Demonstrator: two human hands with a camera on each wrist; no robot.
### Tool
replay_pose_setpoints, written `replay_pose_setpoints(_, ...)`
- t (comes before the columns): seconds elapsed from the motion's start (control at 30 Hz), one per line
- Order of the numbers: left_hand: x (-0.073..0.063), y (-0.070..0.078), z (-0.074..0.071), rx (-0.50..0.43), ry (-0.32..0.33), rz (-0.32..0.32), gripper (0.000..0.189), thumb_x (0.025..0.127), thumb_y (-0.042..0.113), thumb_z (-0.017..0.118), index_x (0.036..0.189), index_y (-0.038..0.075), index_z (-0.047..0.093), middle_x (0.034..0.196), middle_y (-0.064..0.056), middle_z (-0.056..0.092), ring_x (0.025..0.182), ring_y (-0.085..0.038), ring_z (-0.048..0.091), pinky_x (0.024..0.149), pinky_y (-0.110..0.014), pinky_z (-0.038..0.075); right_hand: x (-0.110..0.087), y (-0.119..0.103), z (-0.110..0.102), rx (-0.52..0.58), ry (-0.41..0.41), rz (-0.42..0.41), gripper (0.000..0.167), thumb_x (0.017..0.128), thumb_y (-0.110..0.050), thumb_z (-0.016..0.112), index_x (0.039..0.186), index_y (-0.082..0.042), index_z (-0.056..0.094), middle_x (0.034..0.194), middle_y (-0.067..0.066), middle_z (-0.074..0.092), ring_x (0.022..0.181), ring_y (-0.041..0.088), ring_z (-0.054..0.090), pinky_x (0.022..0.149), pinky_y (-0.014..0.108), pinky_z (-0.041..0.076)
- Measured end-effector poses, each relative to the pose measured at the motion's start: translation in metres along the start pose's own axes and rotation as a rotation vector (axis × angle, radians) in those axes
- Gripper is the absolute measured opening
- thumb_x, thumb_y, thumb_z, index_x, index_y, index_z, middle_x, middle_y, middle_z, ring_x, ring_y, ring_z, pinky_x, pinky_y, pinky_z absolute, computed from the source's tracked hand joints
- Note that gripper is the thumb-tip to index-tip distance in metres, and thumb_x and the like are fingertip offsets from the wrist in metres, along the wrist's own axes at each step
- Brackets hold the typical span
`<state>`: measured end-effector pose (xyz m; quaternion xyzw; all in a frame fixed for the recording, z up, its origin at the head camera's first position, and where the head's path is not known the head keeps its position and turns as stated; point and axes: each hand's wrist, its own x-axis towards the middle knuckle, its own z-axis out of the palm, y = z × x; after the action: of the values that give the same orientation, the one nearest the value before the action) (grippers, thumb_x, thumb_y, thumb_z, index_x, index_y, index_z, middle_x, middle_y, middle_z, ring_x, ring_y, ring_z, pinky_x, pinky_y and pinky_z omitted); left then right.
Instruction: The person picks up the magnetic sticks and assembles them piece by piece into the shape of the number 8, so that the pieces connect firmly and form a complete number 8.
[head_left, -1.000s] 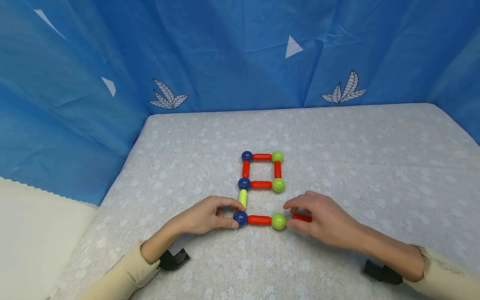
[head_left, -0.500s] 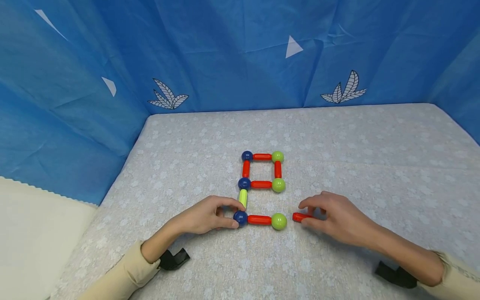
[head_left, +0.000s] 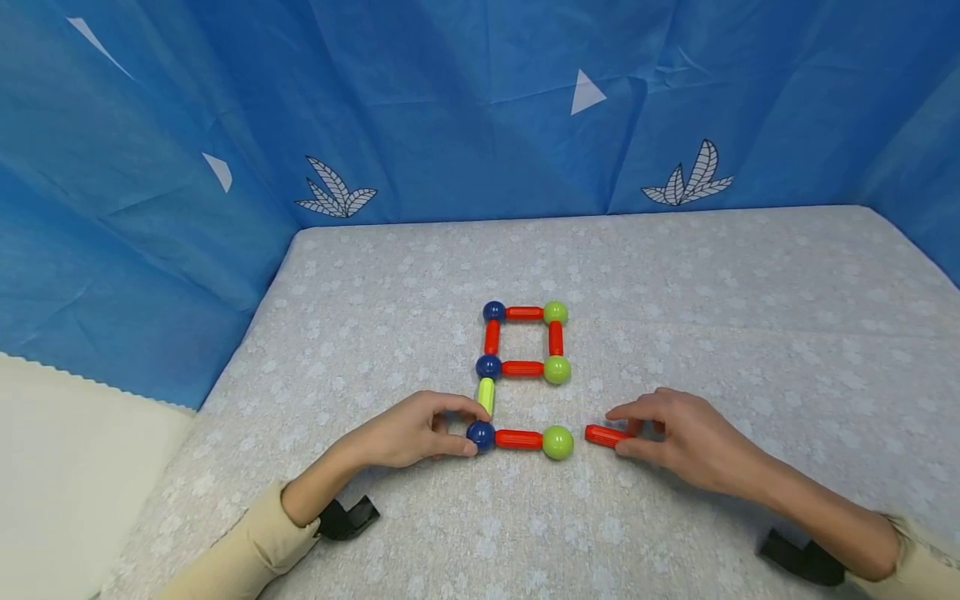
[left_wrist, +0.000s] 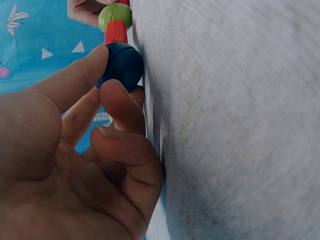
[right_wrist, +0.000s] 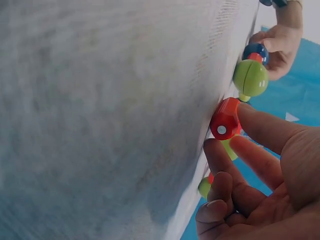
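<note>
With thumb and fingertips my left hand (head_left: 412,432) holds the dark blue ball (left_wrist: 121,66) at the near left corner of a magnetic rod-and-ball figure. A red rod (head_left: 519,440) runs from that ball to a green ball (head_left: 557,442). A yellow-green rod (head_left: 487,397) links it to another blue ball (head_left: 488,367) farther back. On the right, a loose red magnetic rod (head_left: 605,436) lies just apart from the green ball. Thumb and fingers of my right hand (head_left: 686,440) are round its right part; the right wrist view shows a pale round spot on its end.
Behind the hands, red rods (head_left: 522,369) with blue and green balls (head_left: 555,312) form a closed square. A pale patterned cloth (head_left: 375,308) covers the table, and a blue curtain (head_left: 465,108) hangs along its far edge.
My right hand has drawn back to the right along the loose red rod, showing more of its left part. The rod and my left hand have stayed in place.
</note>
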<state>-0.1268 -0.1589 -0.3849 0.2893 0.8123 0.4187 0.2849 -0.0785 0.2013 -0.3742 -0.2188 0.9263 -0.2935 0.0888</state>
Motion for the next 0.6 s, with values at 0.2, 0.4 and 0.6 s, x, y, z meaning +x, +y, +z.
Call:
replay_pose_setpoints(0.2,0.0,0.0,0.0,0.001,0.006,-0.008,0.035,0.09,0.025,0.075,0.124,0.018,0.068,0.108,0.003,0.063,0.056,-0.008,0.046,0.054,-0.024,0.04,0.003,0.0,0.002,0.003,-0.011,-0.018,0.027,0.082,-0.022,0.082,0.108,-0.019,0.075,0.088,-0.018,0.062,0.071,0.004,0.049,0.061,0.025,0.043)
replay_pose_setpoints(0.4,0.0,-0.001,0.0,0.0,0.005,-0.006,0.035,0.09,0.025,0.075,0.124,0.018,0.068,0.107,0.003,0.063,0.055,-0.008,0.046,0.053,-0.024,0.04,0.004,0.0,0.004,0.021,0.059,-0.049,0.021,0.084,-0.016,0.08,0.104,-0.02,0.076,0.089,-0.017,0.063,0.071,0.004,0.05,0.061,0.025,0.044)
replay_pose_setpoints(0.6,0.001,-0.001,0.001,0.007,0.005,-0.006,0.035,0.09,0.025,0.075,0.124,0.019,0.068,0.108,0.003,0.063,0.055,-0.008,0.046,0.053,-0.024,0.04,0.011,-0.003,0.006,0.059,0.159,-0.04,0.023,0.084,-0.01,0.079,0.106,-0.019,0.076,0.085,-0.015,0.063,0.068,0.007,0.051,0.059,0.026,0.044)
